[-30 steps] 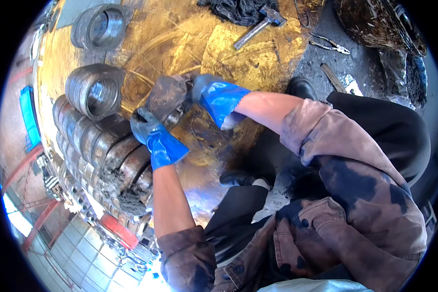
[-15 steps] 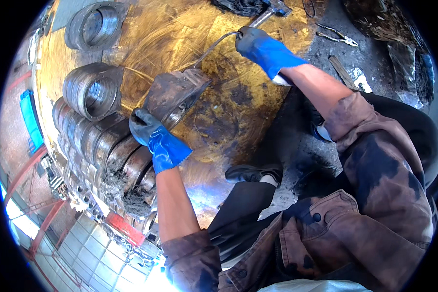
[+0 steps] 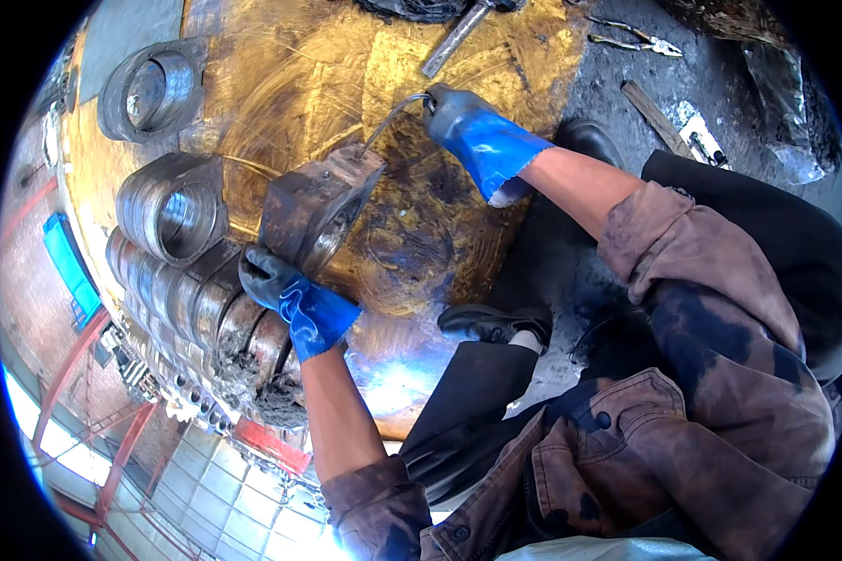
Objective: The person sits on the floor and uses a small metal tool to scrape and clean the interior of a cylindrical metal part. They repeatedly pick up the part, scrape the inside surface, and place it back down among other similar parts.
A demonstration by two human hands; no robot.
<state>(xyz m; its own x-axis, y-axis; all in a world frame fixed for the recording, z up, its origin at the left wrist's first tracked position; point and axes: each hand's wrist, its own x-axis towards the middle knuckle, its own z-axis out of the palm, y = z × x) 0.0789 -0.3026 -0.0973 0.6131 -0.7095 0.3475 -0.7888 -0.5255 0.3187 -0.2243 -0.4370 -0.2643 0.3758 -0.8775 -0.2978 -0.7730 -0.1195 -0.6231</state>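
My left hand [image 3: 285,290], in a blue glove, grips the lower edge of a rusty metal ring [image 3: 316,210] that stands tilted on a brass-coloured plate [image 3: 281,75]. My right hand [image 3: 472,131], also gloved in blue, holds the end of a thin bent wire [image 3: 391,117]. The wire runs from that hand down to the top of the ring. The ring's open bore faces down and right.
A row of similar metal rings [image 3: 187,280] is stacked on its side to the left, and one more ring [image 3: 150,89] lies at the top left. A hammer [image 3: 458,37] and pliers [image 3: 631,37] lie at the top. My shoe [image 3: 491,323] rests by the plate's edge.
My right hand left the ring, swung up toward the hammer and came back down a little, now holding the wire. The left hand stayed on the ring.
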